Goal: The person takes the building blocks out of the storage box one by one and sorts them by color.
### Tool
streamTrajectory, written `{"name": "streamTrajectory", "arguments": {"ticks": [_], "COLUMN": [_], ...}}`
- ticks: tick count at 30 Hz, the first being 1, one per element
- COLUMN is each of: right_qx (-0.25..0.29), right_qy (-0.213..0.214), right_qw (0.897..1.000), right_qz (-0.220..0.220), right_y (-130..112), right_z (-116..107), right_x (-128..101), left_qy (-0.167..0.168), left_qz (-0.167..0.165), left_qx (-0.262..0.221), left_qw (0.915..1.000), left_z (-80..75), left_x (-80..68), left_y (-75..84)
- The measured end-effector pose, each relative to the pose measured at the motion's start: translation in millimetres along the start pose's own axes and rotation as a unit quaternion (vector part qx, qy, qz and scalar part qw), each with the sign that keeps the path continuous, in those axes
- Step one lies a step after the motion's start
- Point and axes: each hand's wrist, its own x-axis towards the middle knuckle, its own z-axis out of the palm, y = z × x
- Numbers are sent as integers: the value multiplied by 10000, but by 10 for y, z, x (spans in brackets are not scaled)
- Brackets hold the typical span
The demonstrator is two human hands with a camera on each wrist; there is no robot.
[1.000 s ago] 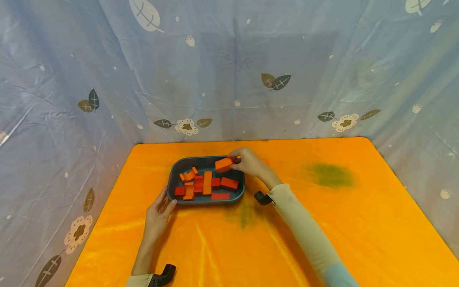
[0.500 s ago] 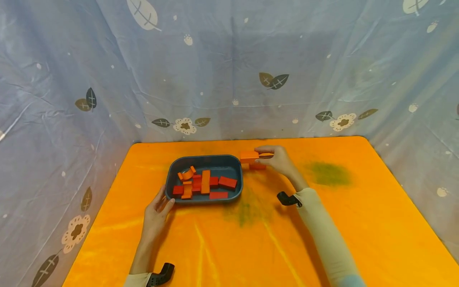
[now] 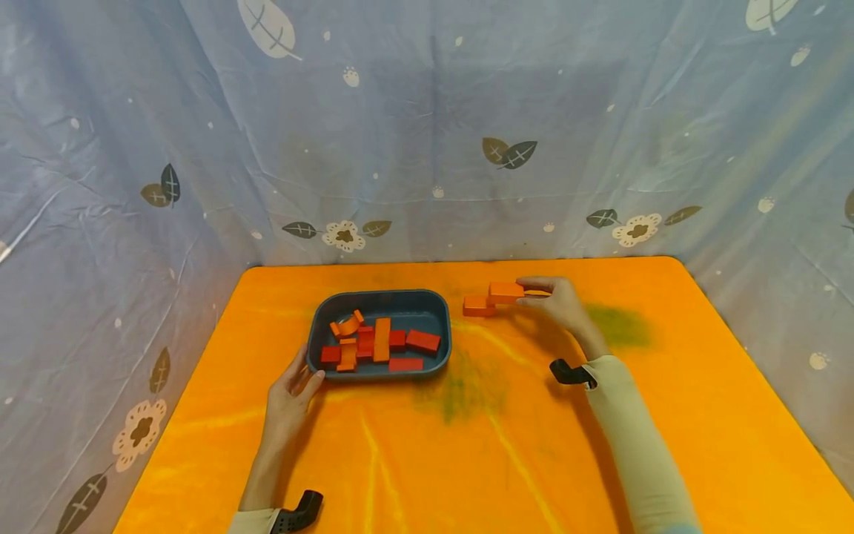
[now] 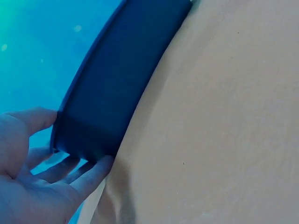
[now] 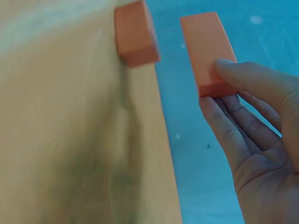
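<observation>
Two hands, well apart, each w/ its own job. R hand [image 3: 563, 302] has an orange rectangular block [image 3: 505, 292] pinched btwn thumb & fingers, out to the right of the dark blue tray [image 3: 370, 298]. L hand [image 3: 287, 399] grips the tray's near left corner, thumb at the front, fingers round the side.

FYI what's in the way is a second orange block [image 3: 475, 306] on the desk [image 3: 427, 460], sitting btwn the tray & the held one. In the head cam the held block hides a bit of it, but the right wrist view shows a gap.

Tray's got an orange plank [image 3: 382, 340] amid some red blocks [image 3: 423, 341], plus orange arched pieces [image 3: 348, 355] on the left.

Gray-blue curtain [image 3: 427, 111] w/ leaf & flower prints behind, and up both sides too. Green smudge [image 3: 620, 326] past the R forearm, partly blocked by it. Black gadget [image 3: 567, 372] on each wrist, FWIW.
</observation>
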Motion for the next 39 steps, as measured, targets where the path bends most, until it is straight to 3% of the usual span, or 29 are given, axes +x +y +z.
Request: {"name": "streamTrajectory", "arguments": {"ticks": [11, 20, 28, 31, 36, 39], "right_qx": [-1029, -1105, -1152, -1143, -631, -794], "right_qy": [9, -169, -83, -133, -261, -157], "right_qw": [9947, 9937, 9933, 9933, 9970, 9964], "right_qz": [61, 69, 75, 142, 359, 250], "right_y": [368, 459, 468, 447, 353, 234], "right_z": [-140, -107, -111, -123, -160, -165], "right_x": [-35, -46, -56, -74, -105, -79], "left_qy": [7, 67, 96, 84, 67, 55], "left_qz": [-76, -37, 56, 37, 35, 30], "left_qx": [-17, 41, 36, 53, 25, -54], "left_qw": [10000, 10000, 9999, 9999, 10000, 10000], "left_z": [-12, 1, 3, -2, -2, 3], "left_x": [-19, -29, -7, -1, -3, -2], "left_y": [-17, -25, -50, -53, -45, -38]}}
